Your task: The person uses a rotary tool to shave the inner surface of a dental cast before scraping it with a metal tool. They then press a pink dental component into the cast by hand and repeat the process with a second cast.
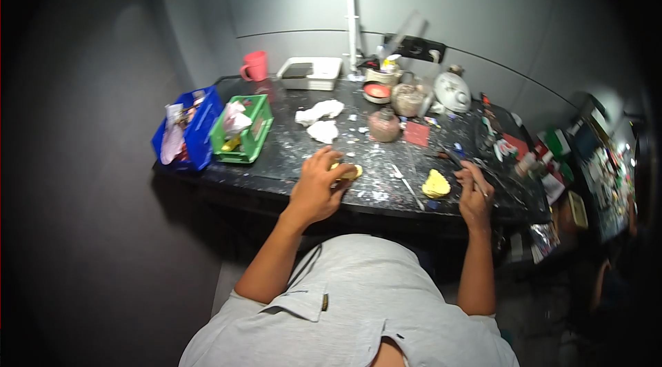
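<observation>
Left fingers (pixel 323 157) are clamped on a yellow piece (pixel 356 172), right fingers (pixel 469 172) on a slim dark tool (pixel 452 158).

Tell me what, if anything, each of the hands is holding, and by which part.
The left hand has its fingers on the left side of a yellow piece. The right hand holds a dark, slender tool; blur hides exactly where.

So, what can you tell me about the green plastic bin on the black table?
The open-topped green plastic bin looks rigid and sits upright towards the left end of the paint-spotted black table, just right of a blue plastic bin. Crumpled pale-pink material and something yellow lie inside. Neither hand touches it.
</observation>
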A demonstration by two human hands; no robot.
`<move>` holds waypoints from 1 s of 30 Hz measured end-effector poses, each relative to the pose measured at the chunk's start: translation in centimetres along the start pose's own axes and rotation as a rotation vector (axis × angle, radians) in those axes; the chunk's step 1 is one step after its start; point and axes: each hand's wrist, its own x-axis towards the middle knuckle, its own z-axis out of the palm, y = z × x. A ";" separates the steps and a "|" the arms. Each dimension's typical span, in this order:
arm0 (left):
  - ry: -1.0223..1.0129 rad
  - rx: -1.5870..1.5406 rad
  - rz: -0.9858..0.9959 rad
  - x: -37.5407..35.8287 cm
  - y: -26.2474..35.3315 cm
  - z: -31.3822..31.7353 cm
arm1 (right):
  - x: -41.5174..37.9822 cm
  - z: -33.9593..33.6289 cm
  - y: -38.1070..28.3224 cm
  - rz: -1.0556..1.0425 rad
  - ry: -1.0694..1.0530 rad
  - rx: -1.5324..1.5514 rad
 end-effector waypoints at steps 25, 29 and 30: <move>0.019 -0.028 -0.009 0.3 0.8 -0.4 | -0.2 0.1 0.2 -0.086 0.023 -0.049; 0.027 -0.037 -0.010 0.2 0.8 -0.4 | -0.1 0.4 0.4 -0.110 0.078 -0.021; 0.029 -0.026 -0.009 0.1 0.8 -0.4 | -0.1 0.4 0.4 -0.105 0.081 -0.027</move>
